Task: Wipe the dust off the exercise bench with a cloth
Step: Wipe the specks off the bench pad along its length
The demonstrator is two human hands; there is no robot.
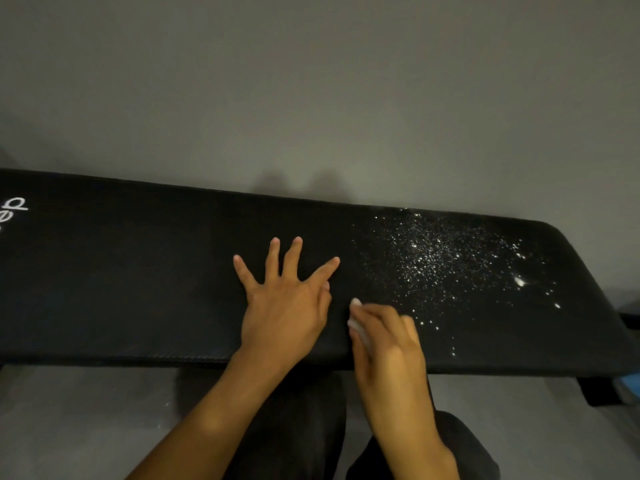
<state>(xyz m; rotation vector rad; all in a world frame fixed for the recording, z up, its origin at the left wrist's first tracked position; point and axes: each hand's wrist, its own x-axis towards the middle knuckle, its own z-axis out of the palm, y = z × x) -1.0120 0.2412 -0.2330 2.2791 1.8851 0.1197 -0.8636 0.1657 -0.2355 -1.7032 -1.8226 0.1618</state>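
A long black padded exercise bench (121, 271) runs across the view from left to right. White dust (443, 261) is scattered over its right part. My left hand (284, 306) lies flat on the middle of the bench with the fingers spread. My right hand (388, 344) rests on the bench's near edge just right of it, fingers curled round a small white cloth (356, 327) that shows only at the fingertips. The cloth sits at the left fringe of the dust patch.
A plain grey wall (311, 81) stands right behind the bench. Grey floor (69, 427) lies in front, with my dark-clothed legs (298, 427) below the hands. White lettering (15, 206) marks the bench's far left. A black frame part (599, 389) sticks out under the right end.
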